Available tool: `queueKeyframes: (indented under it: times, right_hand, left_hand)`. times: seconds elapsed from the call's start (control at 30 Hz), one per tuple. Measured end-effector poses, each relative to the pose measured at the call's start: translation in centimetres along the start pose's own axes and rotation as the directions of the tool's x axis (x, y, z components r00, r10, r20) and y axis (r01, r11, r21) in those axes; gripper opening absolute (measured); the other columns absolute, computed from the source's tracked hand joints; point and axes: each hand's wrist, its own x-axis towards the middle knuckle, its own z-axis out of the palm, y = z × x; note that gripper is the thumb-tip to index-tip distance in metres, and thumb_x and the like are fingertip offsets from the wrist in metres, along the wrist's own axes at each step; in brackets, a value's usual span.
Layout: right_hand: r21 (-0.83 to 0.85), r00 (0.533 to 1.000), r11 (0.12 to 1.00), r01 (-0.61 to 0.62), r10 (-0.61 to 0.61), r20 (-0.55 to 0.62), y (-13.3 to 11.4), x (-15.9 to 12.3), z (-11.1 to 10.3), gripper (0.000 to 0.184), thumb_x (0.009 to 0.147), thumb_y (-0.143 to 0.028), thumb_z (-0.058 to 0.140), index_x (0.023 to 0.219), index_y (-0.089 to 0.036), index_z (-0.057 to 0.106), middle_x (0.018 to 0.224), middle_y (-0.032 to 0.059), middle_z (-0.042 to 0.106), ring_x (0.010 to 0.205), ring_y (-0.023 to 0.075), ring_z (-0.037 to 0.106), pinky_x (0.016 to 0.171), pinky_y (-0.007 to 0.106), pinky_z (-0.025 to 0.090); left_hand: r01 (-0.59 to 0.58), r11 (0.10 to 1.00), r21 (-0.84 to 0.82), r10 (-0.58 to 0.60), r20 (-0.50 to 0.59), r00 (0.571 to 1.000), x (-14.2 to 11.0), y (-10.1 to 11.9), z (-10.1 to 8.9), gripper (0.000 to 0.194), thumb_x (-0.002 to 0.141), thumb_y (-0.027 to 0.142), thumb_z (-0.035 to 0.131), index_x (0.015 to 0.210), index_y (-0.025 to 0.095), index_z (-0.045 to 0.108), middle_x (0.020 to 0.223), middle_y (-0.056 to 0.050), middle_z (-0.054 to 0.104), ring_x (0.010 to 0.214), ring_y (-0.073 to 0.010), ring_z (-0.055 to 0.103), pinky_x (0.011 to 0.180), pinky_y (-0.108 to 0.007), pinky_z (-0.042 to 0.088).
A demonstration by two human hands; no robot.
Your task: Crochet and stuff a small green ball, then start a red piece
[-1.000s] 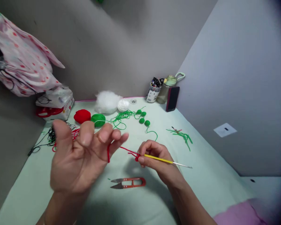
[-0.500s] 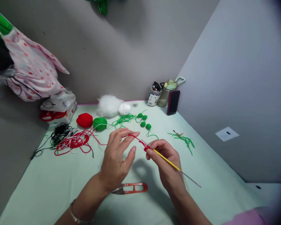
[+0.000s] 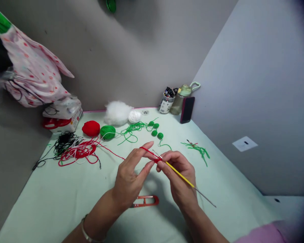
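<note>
My right hand [image 3: 181,175] grips a crochet hook [image 3: 179,173] with a yellow handle; its metal tip points up and left. A small red crochet piece [image 3: 157,160] sits by the hook's tip at my right fingertips. Red yarn [image 3: 148,151] runs from that piece over the raised index finger of my left hand [image 3: 130,173]. My left thumb tip touches the piece's left edge, and the other left fingers curl around the strand. Under my left hand lie orange thread snips [image 3: 148,200], their blades mostly hidden.
Red yarn ball [image 3: 91,128], green yarn ball [image 3: 107,132], tangled cords [image 3: 77,150] and white stuffing [image 3: 118,113] lie at back left. Small green crocheted balls [image 3: 154,133] are behind my hands. Green scraps [image 3: 199,149], a phone [image 3: 187,110], a bottle [image 3: 177,103] and a pen cup [image 3: 166,104] stand or lie rightward.
My left hand has moved right and closed in, its thumb now at the red crochet piece. The right hand keeps its grip on the hook almost unmoved.
</note>
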Motion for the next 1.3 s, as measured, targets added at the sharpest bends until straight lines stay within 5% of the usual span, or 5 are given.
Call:
queueKeyframes:
  times: [0.17, 0.4, 0.73, 1.07, 1.3]
  right_hand:
    - [-0.011, 0.998, 0.998, 0.057, -0.058, -0.025, 0.2, 0.0, 0.0, 0.012, 0.084, -0.023, 0.084, 0.082, -0.024, 0.071, 0.081, -0.0027, 0.067, 0.072, 0.0107, 0.062, 0.068, 0.022, 0.051]
    - [0.002, 0.994, 0.995, 0.102, -0.102, -0.026, 0.4, 0.2, 0.0, 0.012, 0.085, -0.020, 0.082, 0.083, -0.024, 0.071, 0.083, -0.0020, 0.064, 0.072, 0.0118, 0.060, 0.066, 0.023, 0.051]
    - [-0.204, 0.953, 0.932, 0.299, -0.303, 0.013, 0.1, -0.3, -0.1, 0.011, 0.089, -0.015, 0.076, 0.087, -0.024, 0.072, 0.085, 0.0019, 0.064, 0.079, 0.0170, 0.062, 0.068, 0.029, 0.052]
    - [-0.019, 0.996, 0.996, 0.088, -0.088, -0.012, 0.0, -0.2, 0.0, 0.009, 0.088, -0.020, 0.079, 0.094, -0.025, 0.075, 0.086, 0.0006, 0.074, 0.074, 0.0142, 0.069, 0.070, 0.026, 0.058]
    - [-0.010, 0.992, 0.993, 0.117, -0.117, -0.035, 0.3, 0.2, -0.3, 0.008, 0.083, -0.027, 0.084, 0.088, -0.025, 0.078, 0.080, 0.0003, 0.071, 0.067, 0.0145, 0.065, 0.064, 0.028, 0.055]
  left_hand:
    - [0.241, 0.931, -0.275, -0.248, 0.009, 0.969, -0.5, 0.4, 0.7, 0.050, 0.091, 0.007, 0.069, 0.135, 0.031, 0.065, 0.096, 0.003, 0.076, 0.092, -0.0112, 0.072, 0.095, -0.023, 0.057]
    - [0.506, 0.669, -0.544, -0.528, 0.131, 0.839, -0.3, 1.5, 1.5, 0.047, 0.088, 0.013, 0.075, 0.131, 0.028, 0.065, 0.087, 0.004, 0.070, 0.083, -0.0097, 0.067, 0.082, -0.020, 0.056]
    - [0.616, 0.432, -0.659, -0.615, 0.284, 0.735, 0.1, 2.0, 1.2, 0.038, 0.090, 0.026, 0.079, 0.126, 0.025, 0.068, 0.089, 0.003, 0.068, 0.085, -0.0103, 0.064, 0.085, -0.023, 0.050]
    - [0.624, 0.405, -0.669, -0.632, 0.289, 0.720, 0.7, 2.6, 0.6, 0.035, 0.089, 0.023, 0.077, 0.123, 0.022, 0.068, 0.081, 0.003, 0.066, 0.077, -0.0101, 0.060, 0.076, -0.023, 0.046]
    - [0.642, 0.348, -0.684, -0.678, 0.289, 0.675, 0.7, 2.7, 0.4, 0.050, 0.087, 0.021, 0.077, 0.135, 0.027, 0.065, 0.087, 0.002, 0.067, 0.084, -0.0131, 0.057, 0.081, -0.027, 0.042]
